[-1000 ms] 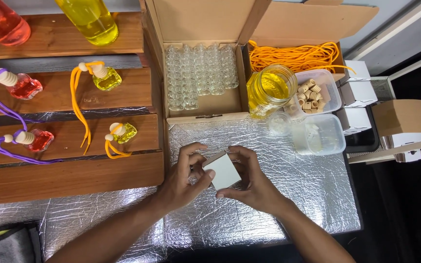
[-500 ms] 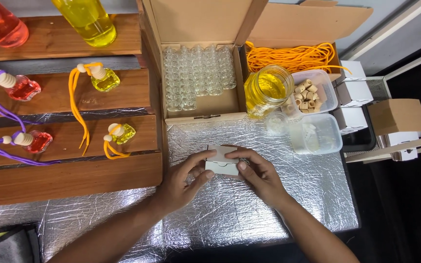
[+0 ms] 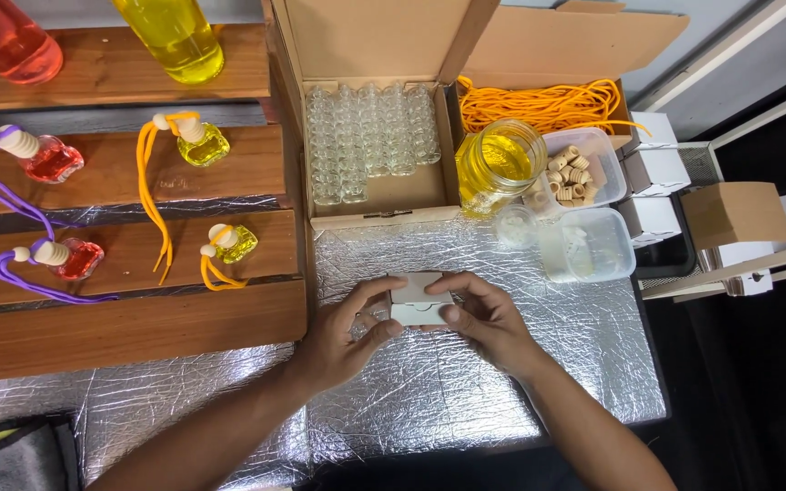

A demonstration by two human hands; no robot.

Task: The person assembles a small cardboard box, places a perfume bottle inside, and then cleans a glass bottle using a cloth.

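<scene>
Both of my hands hold a small white cardboard box (image 3: 418, 301) just above the silver foil-covered table (image 3: 466, 400). My left hand (image 3: 343, 338) grips its left side, thumb and fingers curled around the edge. My right hand (image 3: 486, 320) holds the right side, thumb pressed on the front face. The box's top flap looks folded down. Behind it stands an open carton full of small clear glass bottles (image 3: 370, 136).
A jar of yellow liquid (image 3: 499, 162), a tub of wooden caps (image 3: 579, 168), an empty clear tub (image 3: 589, 244) and orange cords (image 3: 543, 102) sit at the back right. Wooden steps (image 3: 120, 318) on the left carry small filled bottles with cords. White boxes (image 3: 661, 168) stack at the right.
The white box was held up tilted with its broad face showing; now it is turned flatter and lower, its flap folded, with both hands closer together around it.
</scene>
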